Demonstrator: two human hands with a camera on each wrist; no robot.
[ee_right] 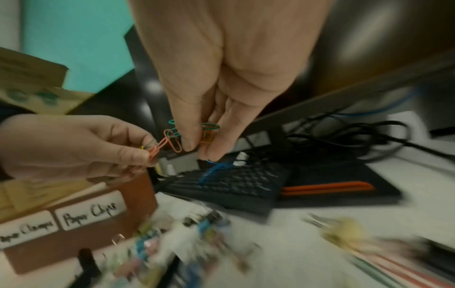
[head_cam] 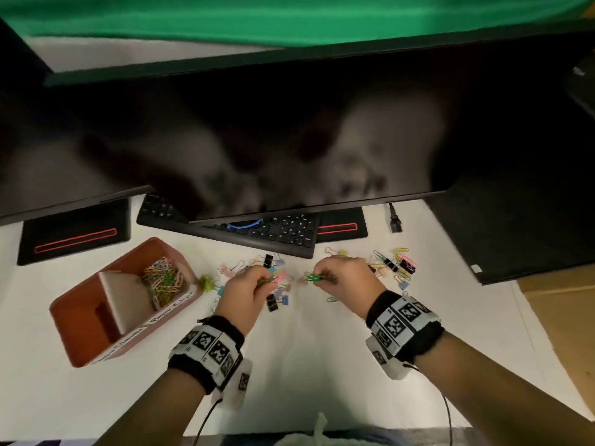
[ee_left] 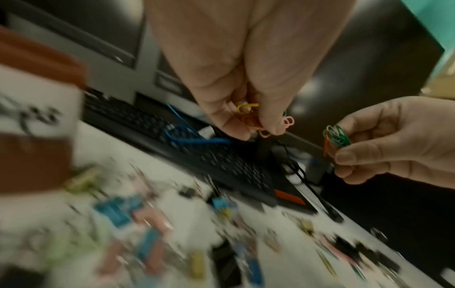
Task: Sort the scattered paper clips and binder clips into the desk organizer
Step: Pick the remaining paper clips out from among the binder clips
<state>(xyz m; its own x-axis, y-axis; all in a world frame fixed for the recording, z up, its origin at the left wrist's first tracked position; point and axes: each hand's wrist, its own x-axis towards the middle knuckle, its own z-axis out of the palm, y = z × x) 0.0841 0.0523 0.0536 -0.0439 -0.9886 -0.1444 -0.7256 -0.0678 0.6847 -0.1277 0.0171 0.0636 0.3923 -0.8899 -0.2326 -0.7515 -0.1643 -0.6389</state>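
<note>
My left hand [head_cam: 265,280] pinches a small bunch of pink, yellow and orange paper clips [ee_left: 253,118] above the white table. My right hand [head_cam: 317,277] pinches green and orange paper clips [ee_right: 194,134] just to its right; a small gap separates the two bunches in the head view. The brown desk organizer [head_cam: 83,342] stands to the left, its far compartment holding a heap of coloured paper clips [head_cam: 162,280]. Its labels read "Paper Clips" [ee_right: 90,214] and "Paper Clamps" [ee_right: 25,231]. Binder clips [head_cam: 277,299] lie scattered under and between my hands, and more clips [head_cam: 397,263] lie to the right.
A black keyboard [head_cam: 283,233] lies just behind the clips, under a wide dark monitor [head_cam: 257,140]. Black stand bases [head_cam: 74,233] sit at the back left and behind the keyboard. A power plug [head_cam: 395,220] lies at the back right, cardboard [head_cam: 560,304] at the table's right edge.
</note>
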